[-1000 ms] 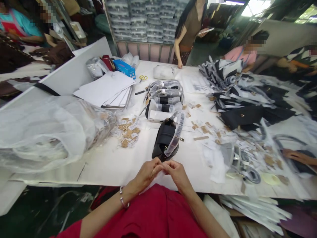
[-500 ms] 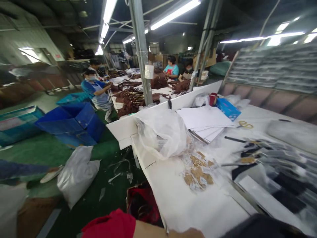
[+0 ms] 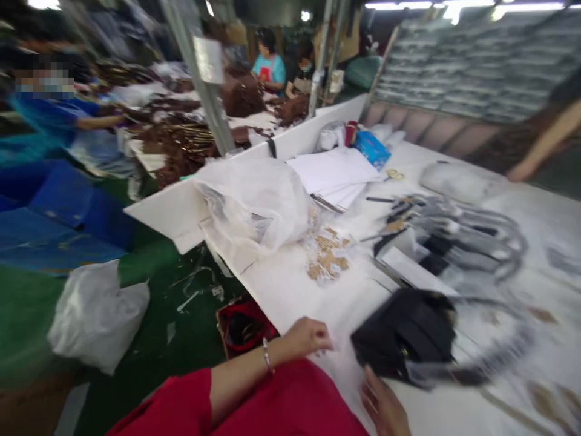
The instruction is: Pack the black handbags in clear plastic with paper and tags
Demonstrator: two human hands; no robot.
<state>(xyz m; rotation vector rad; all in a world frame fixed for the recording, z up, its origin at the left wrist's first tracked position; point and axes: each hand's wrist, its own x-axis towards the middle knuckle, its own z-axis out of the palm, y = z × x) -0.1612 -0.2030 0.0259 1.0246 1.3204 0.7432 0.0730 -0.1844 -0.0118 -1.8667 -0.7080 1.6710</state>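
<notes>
The left hand (image 3: 313, 338) is over the edge of the long white table (image 3: 281, 297). Its fingers are curled in, and I cannot tell if they pinch anything, because it is blurry there. A shiny silver bracelet (image 3: 267, 356) goes around that wrist, below a bright red sleeve (image 3: 181, 396). The right hand (image 3: 385, 402) is lower down, well apart from the left one. Its fingers are loose and a little spread, and they point at the soft black handbag (image 3: 403, 336). The tips are right by the bag's near edge, but I cannot tell if they touch it.

The handbag lies on the table, in front of the right hand. Its long strap (image 3: 506, 360), wrapped in clear plastic, curves out to the right. Behind it sits a bunch of black bags with plastic-wrapped grey handles (image 3: 476, 239).

Further left is a messy pile of little brown paper tags (image 3: 329, 260). Next to the pile is a big, puffy, see-through plastic bag (image 3: 263, 200). Past that are flat white sheets (image 3: 338, 172), a bright blue box (image 3: 372, 148) and yellow-handled scissors (image 3: 394, 174). At the far right, another person's bare arm (image 3: 547, 142) reaches down to the table.
</notes>
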